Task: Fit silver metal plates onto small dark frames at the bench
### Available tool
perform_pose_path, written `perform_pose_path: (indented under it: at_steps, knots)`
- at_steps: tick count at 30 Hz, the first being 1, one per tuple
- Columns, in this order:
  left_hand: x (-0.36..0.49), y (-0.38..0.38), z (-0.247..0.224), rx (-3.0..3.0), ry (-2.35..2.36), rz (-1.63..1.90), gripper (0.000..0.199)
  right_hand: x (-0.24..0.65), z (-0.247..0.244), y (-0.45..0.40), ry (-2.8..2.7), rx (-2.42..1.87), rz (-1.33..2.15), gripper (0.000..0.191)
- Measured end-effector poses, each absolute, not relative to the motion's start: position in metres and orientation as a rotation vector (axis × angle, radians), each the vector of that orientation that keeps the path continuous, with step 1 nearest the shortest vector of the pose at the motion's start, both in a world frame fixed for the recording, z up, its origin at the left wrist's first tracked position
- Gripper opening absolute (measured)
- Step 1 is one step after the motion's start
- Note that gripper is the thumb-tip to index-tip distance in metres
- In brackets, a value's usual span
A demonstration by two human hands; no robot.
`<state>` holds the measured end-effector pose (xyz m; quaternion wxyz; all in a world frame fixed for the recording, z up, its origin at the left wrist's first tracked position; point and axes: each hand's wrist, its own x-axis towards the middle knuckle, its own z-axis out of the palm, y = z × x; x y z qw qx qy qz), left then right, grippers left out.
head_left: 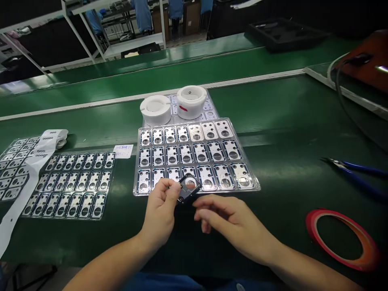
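Between the thumb and fingers of my left hand [162, 206] is a small dark rectangular frame part [189, 186] with a round opening, held tilted above the front edge of a clear tray [257, 186]. My right hand [228, 222] is just right of the part, its fingers curled loosely and apart, with nothing visible in them. Rows of silver plates [207, 178] with dark blue edges and round holes fill the tray. Behind it, two white rolls [156, 115] stand on another tray of similar plates.
To the left, a strip of white labels [33, 169] crosses trays of plates [72, 182], near a handwritten paper note [123, 151]. On the right lie blue-handled pliers [357, 167] and a red tape roll [312, 230]. A black tray [285, 34] sits at the back.
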<state>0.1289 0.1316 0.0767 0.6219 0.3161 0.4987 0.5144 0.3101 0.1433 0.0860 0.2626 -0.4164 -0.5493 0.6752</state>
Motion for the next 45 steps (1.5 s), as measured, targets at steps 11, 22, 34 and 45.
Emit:
perform_pose_path:
  at_steps: [11,22,34,45]
  knots:
    - [0.138,0.12,0.076,0.757,1.073,1.057,0.029,0.293,0.079,0.139,-1.599,-1.122,1.765,0.037]
    - [0.13,0.125,0.085,0.986,1.28,1.007,0.033,0.303,0.083,0.141,-1.557,-1.064,1.78,0.032]
    - [0.126,0.123,0.08,1.099,1.163,0.885,0.035,0.309,0.067,0.143,-1.495,-0.974,1.697,0.043]
    - [0.125,0.125,0.082,1.029,1.119,0.876,0.032,0.312,0.063,0.142,-1.473,-0.998,1.378,0.024]
